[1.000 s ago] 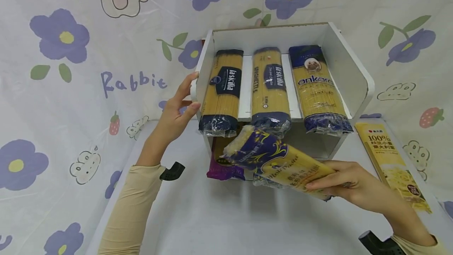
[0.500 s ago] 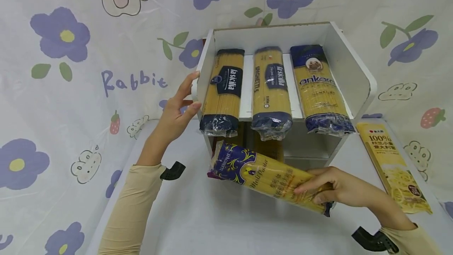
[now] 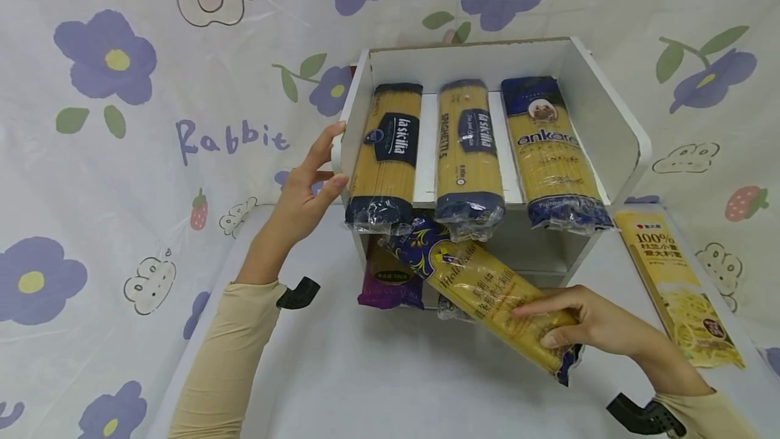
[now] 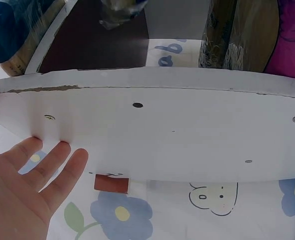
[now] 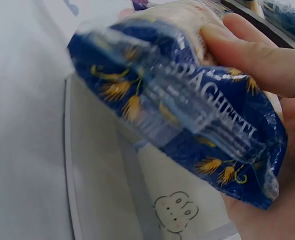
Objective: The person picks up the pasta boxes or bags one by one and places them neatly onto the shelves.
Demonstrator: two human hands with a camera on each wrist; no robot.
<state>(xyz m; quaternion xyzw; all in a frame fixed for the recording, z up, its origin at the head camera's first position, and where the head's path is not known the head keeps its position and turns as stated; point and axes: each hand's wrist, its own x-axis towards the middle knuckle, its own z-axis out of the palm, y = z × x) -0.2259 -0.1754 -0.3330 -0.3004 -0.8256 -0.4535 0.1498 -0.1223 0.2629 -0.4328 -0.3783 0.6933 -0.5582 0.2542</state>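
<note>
My right hand (image 3: 585, 324) pinches the near end of a yellow-and-blue spaghetti pack (image 3: 487, 290) between thumb and fingers. The pack slants away up-left, its far end at the lower opening of the white shelf unit (image 3: 615, 134), under the overhanging upper packs. In the right wrist view its crimped blue end (image 5: 177, 110) faces the camera. My left hand (image 3: 301, 198) rests against the unit's left side panel; the left wrist view shows straight fingers (image 4: 62, 175) touching that panel (image 4: 187, 130). A purple-ended pasta pack (image 3: 390, 283) lies in the lower compartment, left of the held pack.
On the upper shelf lie two La Sicilia spaghetti packs (image 3: 386, 154) (image 3: 469, 148) and a blue-topped Ankara pack (image 3: 554, 154), their ends overhanging the front. Another yellow pasta pack (image 3: 679, 290) lies on the white table (image 3: 390, 385) to the right. A patterned cloth (image 3: 110, 175) hangs behind.
The right hand has lowered the spaghetti pack, then turned it so its far end points up-left into the lower opening, uncovering the purple-ended pack. The left hand stays at the panel.
</note>
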